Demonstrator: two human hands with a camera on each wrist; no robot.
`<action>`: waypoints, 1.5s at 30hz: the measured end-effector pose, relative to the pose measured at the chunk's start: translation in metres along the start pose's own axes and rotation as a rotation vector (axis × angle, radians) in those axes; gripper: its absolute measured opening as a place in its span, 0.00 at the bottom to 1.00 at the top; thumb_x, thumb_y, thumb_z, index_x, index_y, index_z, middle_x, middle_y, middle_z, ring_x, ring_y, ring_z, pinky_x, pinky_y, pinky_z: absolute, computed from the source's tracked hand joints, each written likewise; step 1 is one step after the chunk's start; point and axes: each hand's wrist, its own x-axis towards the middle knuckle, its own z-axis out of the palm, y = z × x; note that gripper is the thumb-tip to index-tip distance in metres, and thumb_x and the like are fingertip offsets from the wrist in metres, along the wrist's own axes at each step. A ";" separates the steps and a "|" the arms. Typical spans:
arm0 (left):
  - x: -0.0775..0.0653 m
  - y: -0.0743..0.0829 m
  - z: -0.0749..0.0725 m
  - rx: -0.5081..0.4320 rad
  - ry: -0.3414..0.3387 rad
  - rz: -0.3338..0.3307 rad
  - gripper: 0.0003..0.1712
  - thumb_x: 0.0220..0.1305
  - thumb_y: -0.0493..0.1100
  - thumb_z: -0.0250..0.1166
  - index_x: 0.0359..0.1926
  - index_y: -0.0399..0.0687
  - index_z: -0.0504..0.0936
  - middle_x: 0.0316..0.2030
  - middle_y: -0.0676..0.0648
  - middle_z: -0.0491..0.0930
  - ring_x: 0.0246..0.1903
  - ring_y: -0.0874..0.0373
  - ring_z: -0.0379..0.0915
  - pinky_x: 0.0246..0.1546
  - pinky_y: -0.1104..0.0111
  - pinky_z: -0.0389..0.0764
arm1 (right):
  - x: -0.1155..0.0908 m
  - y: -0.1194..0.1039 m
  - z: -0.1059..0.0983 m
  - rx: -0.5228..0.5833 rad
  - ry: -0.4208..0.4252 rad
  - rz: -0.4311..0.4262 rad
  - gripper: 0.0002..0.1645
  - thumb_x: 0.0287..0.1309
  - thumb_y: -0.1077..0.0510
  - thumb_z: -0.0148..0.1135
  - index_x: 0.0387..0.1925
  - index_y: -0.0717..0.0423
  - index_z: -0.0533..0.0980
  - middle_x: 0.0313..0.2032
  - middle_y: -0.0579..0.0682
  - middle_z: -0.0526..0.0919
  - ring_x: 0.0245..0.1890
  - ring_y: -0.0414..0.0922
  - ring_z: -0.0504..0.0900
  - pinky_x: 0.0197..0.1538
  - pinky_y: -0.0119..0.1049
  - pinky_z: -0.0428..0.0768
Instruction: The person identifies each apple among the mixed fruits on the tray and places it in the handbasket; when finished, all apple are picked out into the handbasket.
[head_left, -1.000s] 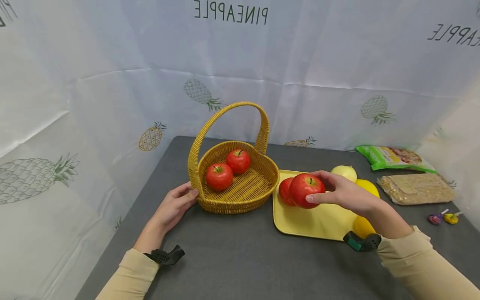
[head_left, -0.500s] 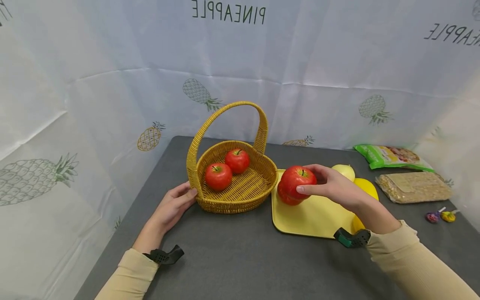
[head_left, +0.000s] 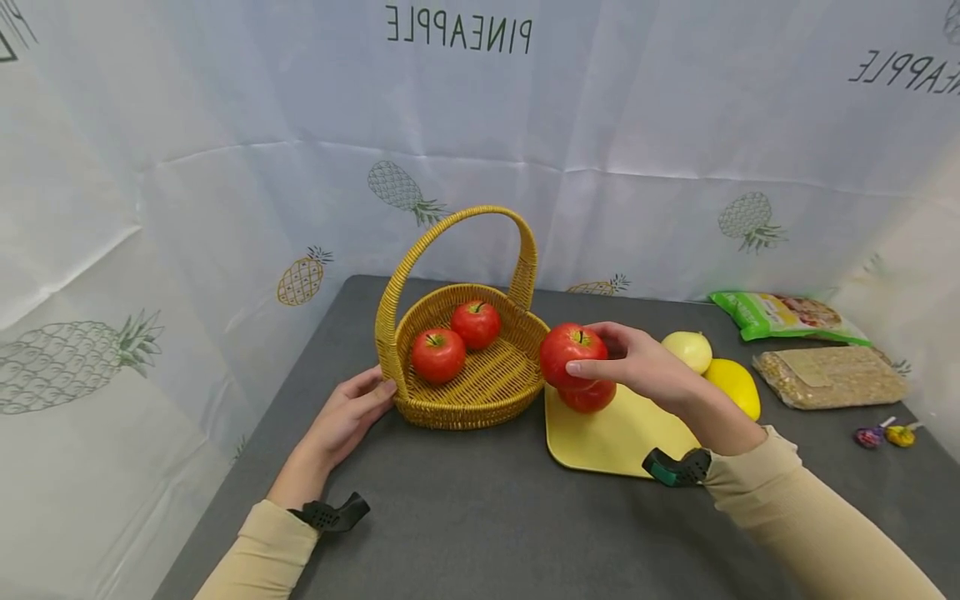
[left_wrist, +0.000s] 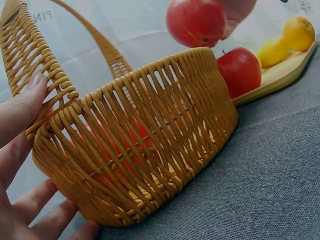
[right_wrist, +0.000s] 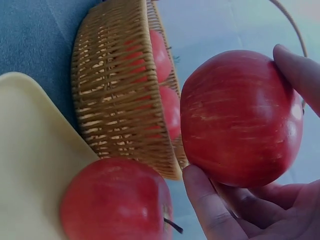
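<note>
My right hand (head_left: pixel 647 363) grips a red apple (head_left: pixel 572 357) beside the right rim of the wicker basket (head_left: pixel 465 417). In the right wrist view the thumb and fingers hold this held apple (right_wrist: pixel 242 120) from opposite sides. Below it, another red apple (head_left: pixel 588 397) sits on the yellow tray (head_left: pixel 622 446). Two red apples, a front one (head_left: pixel 438 356) and a back one (head_left: pixel 476 324), lie in the basket's left half. My left hand (head_left: pixel 351 414) holds the basket at the left foot of its handle, thumb (left_wrist: pixel 36 92) on the weave and fingers against the outer wall.
On the tray's right side lie a pale green round fruit (head_left: pixel 687 351) and a yellow fruit (head_left: pixel 732 388). Farther right are a green packet (head_left: pixel 787 317), a clear bag of grains (head_left: pixel 832 377) and two wrapped lollipops (head_left: pixel 885 435). A pineapple-print curtain (head_left: pixel 630 150) hangs behind the table.
My right hand has carried the apple leftward and slightly up, from over the tray to the basket's right rim. The left hand and the basket stay in place.
</note>
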 end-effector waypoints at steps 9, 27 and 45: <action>0.003 0.003 -0.003 0.014 -0.022 0.027 0.24 0.78 0.39 0.58 0.69 0.31 0.71 0.67 0.38 0.69 0.68 0.50 0.67 0.63 0.68 0.73 | 0.013 -0.007 0.005 -0.050 -0.026 0.025 0.42 0.59 0.42 0.73 0.68 0.55 0.68 0.57 0.58 0.78 0.58 0.56 0.75 0.55 0.50 0.81; 0.002 0.002 0.002 0.011 0.026 0.014 0.28 0.77 0.40 0.60 0.68 0.24 0.68 0.73 0.32 0.60 0.67 0.57 0.67 0.63 0.69 0.73 | 0.036 -0.025 0.008 -0.081 -0.140 0.043 0.43 0.60 0.40 0.71 0.70 0.54 0.67 0.59 0.56 0.77 0.59 0.55 0.74 0.58 0.51 0.79; 0.000 -0.001 0.000 0.005 0.006 -0.010 0.28 0.77 0.39 0.59 0.68 0.22 0.67 0.78 0.37 0.51 0.67 0.66 0.63 0.62 0.70 0.73 | 0.051 -0.028 0.027 -0.129 -0.206 0.030 0.49 0.58 0.39 0.74 0.73 0.54 0.65 0.61 0.53 0.76 0.63 0.53 0.71 0.64 0.54 0.73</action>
